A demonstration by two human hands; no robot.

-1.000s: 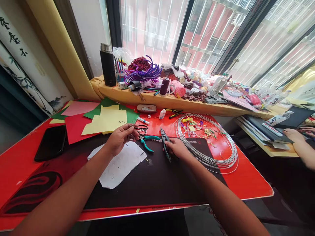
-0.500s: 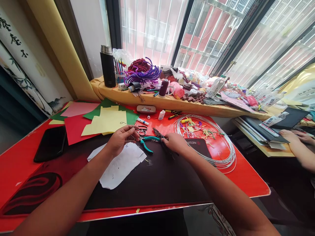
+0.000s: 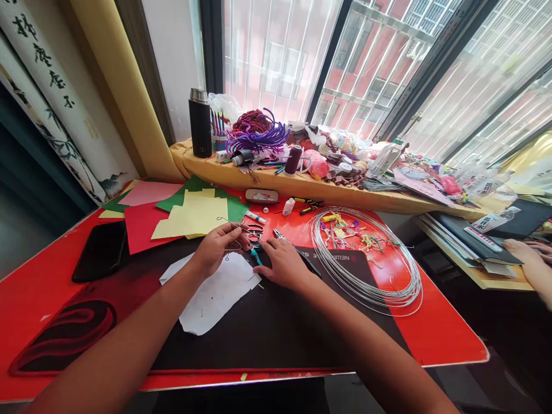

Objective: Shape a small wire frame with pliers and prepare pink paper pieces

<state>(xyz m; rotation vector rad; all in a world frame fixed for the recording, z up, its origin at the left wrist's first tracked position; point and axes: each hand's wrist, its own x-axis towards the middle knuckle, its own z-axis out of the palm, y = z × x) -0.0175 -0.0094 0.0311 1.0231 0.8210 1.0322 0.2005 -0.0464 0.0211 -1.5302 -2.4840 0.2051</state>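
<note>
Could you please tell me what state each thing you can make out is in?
Left hand: pinching bent wire
Right hand: on the teal-handled pliers, grip partly hidden
Teal-handled pliers: partly covered; open or shut, cannot tell
Wire coil: loosely looped, lying flat
Black flask: upright, lid on
Phone: lying flat, screen dark
Small white bottle: upright
White paper: spread out on the mat
</note>
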